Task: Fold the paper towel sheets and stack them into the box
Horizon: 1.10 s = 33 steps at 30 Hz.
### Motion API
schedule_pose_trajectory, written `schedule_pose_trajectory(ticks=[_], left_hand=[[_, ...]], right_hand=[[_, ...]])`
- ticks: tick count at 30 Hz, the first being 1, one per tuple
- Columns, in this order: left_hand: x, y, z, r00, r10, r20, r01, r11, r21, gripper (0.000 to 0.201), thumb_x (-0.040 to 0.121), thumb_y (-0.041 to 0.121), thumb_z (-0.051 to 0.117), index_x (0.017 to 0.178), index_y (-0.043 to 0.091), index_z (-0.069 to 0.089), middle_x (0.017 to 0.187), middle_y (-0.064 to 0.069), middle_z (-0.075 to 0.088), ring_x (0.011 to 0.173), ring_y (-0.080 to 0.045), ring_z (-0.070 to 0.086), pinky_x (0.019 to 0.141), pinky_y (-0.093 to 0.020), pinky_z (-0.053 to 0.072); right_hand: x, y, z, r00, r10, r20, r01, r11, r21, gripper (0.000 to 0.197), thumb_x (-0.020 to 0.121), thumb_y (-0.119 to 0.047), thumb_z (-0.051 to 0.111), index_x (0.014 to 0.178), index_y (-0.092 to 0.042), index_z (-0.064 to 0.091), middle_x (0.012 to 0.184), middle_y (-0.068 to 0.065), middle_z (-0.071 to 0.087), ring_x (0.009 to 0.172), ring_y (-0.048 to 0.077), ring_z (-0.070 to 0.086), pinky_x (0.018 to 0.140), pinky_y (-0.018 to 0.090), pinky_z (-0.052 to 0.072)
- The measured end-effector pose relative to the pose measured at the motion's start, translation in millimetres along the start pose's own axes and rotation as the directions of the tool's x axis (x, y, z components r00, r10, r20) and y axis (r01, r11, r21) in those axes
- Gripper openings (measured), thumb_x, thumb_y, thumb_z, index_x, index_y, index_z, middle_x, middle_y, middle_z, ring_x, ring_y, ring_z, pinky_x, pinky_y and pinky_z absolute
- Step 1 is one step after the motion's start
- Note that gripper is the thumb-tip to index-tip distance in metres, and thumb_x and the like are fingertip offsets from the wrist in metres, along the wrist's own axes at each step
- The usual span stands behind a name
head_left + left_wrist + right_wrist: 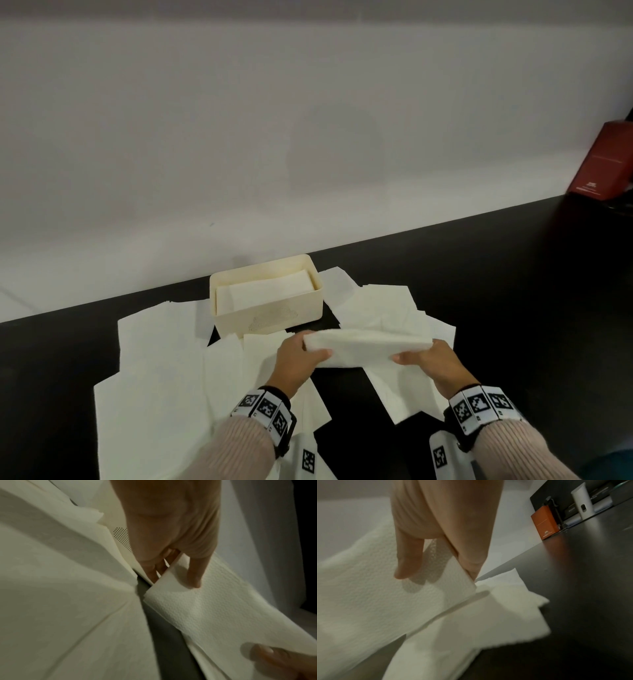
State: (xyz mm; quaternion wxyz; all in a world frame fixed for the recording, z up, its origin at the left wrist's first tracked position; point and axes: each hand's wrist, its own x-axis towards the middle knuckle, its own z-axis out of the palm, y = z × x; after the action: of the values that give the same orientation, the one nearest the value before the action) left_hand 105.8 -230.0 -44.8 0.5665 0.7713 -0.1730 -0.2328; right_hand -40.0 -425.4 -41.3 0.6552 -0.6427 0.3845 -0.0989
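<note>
A folded white paper towel sheet [368, 346] hangs in the air between both hands, just in front of the cream box [270, 317]. My left hand [301, 356] pinches its left end, thumb on top. In the left wrist view the thumb [193, 574] presses the towel [214, 608] and the other fingers lie under it. My right hand [424, 359] pinches the right end; the right wrist view shows the towel [376, 601] held between thumb [409, 558] and fingers. Folded sheets [270, 291] lie stacked inside the box.
Several loose unfolded sheets lie on the black table, left [154, 377] and right [387, 308] of the box and under my wrists. A red box [603, 161] leans at the far right by the wall, with a white tube [582, 500] beside it.
</note>
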Motion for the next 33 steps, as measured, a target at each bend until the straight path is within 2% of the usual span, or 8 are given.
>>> schedule_pose_trajectory(ticks=[3, 7, 10, 16, 23, 26, 29, 33], left_hand=[[1, 10, -1, 0.998, -0.009, 0.056, 0.017, 0.990, -0.142, 0.030, 0.071, 0.007, 0.078, 0.093, 0.022, 0.064, 0.100, -0.003, 0.068, 0.095, -0.020, 0.064, 0.085, -0.035, 0.054], [-1, 3, 5, 0.996, -0.050, 0.081, 0.059, 0.992, -0.111, 0.049, 0.059, 0.011, 0.084, 0.100, 0.025, 0.061, 0.103, -0.001, 0.063, 0.098, -0.020, 0.060, 0.089, -0.035, 0.052], [-3, 0, 14, 0.994, -0.100, 0.050, 0.109, 0.974, -0.201, 0.036, 0.068, -0.002, 0.078, 0.094, 0.016, 0.060, 0.095, -0.004, 0.063, 0.091, -0.021, 0.060, 0.077, -0.028, 0.051], [-2, 13, 5, 0.998, 0.020, 0.060, -0.003, 0.963, -0.270, 0.023, 0.071, -0.001, 0.076, 0.083, 0.014, 0.064, 0.084, -0.001, 0.065, 0.084, -0.017, 0.061, 0.070, -0.020, 0.050], [3, -1, -11, 0.998, 0.040, 0.046, -0.043, 0.998, 0.051, 0.021, 0.069, 0.012, 0.079, 0.079, 0.027, 0.067, 0.089, 0.004, 0.067, 0.087, -0.015, 0.063, 0.075, -0.023, 0.049], [10, 14, -22, 0.991, 0.122, 0.047, -0.128, 0.979, 0.161, 0.020, 0.071, 0.010, 0.077, 0.077, 0.027, 0.068, 0.087, 0.009, 0.066, 0.085, -0.010, 0.061, 0.069, -0.012, 0.046], [12, 35, -23, 0.969, 0.156, 0.193, -0.215, 0.916, 0.338, 0.018, 0.074, 0.012, 0.073, 0.090, 0.018, 0.070, 0.087, 0.010, 0.063, 0.082, -0.004, 0.058, 0.063, -0.004, 0.040], [7, 56, -1, 0.949, 0.122, 0.290, -0.218, 0.919, 0.327, 0.033, 0.076, 0.021, 0.075, 0.106, 0.011, 0.067, 0.099, 0.000, 0.066, 0.093, -0.014, 0.060, 0.075, -0.019, 0.047]], right_hand=[[0, -8, -5, 1.000, -0.023, -0.002, 0.023, 0.999, 0.037, 0.038, 0.061, 0.003, 0.081, 0.095, -0.008, 0.068, 0.092, 0.011, 0.073, 0.090, 0.029, 0.068, 0.086, 0.044, 0.054], [-1, -4, -1, 0.999, -0.022, 0.046, 0.024, 0.999, -0.022, 0.041, 0.065, 0.003, 0.079, 0.099, -0.016, 0.067, 0.100, 0.007, 0.072, 0.096, 0.025, 0.066, 0.087, 0.040, 0.052], [0, -2, 5, 0.999, -0.027, 0.020, 0.028, 0.999, -0.017, 0.034, 0.065, 0.005, 0.079, 0.093, -0.010, 0.068, 0.097, 0.010, 0.073, 0.092, 0.028, 0.068, 0.085, 0.042, 0.053], [2, -14, 0, 0.994, -0.112, 0.006, 0.112, 0.992, 0.058, 0.027, 0.063, 0.007, 0.079, 0.083, -0.006, 0.067, 0.089, 0.012, 0.071, 0.086, 0.028, 0.066, 0.078, 0.038, 0.051], [1, -6, 0, 0.998, -0.052, 0.046, 0.060, 0.980, -0.191, 0.022, 0.072, 0.005, 0.074, 0.078, -0.015, 0.066, 0.084, 0.001, 0.068, 0.083, 0.015, 0.063, 0.065, 0.018, 0.046], [2, -27, -4, 0.995, -0.095, 0.040, 0.101, 0.975, -0.200, 0.017, 0.074, -0.001, 0.075, 0.085, -0.012, 0.068, 0.091, 0.004, 0.072, 0.086, 0.017, 0.068, 0.073, 0.028, 0.054], [-3, -53, -2, 0.983, -0.180, 0.039, 0.184, 0.965, -0.188, 0.021, 0.070, -0.002, 0.077, 0.088, 0.000, 0.067, 0.089, 0.008, 0.072, 0.084, 0.024, 0.068, 0.079, 0.037, 0.055], [-18, -83, 17, 0.949, -0.302, 0.092, 0.312, 0.944, -0.112, 0.029, 0.065, 0.004, 0.079, 0.084, -0.014, 0.066, 0.083, 0.008, 0.069, 0.077, 0.022, 0.067, 0.077, 0.039, 0.055]])
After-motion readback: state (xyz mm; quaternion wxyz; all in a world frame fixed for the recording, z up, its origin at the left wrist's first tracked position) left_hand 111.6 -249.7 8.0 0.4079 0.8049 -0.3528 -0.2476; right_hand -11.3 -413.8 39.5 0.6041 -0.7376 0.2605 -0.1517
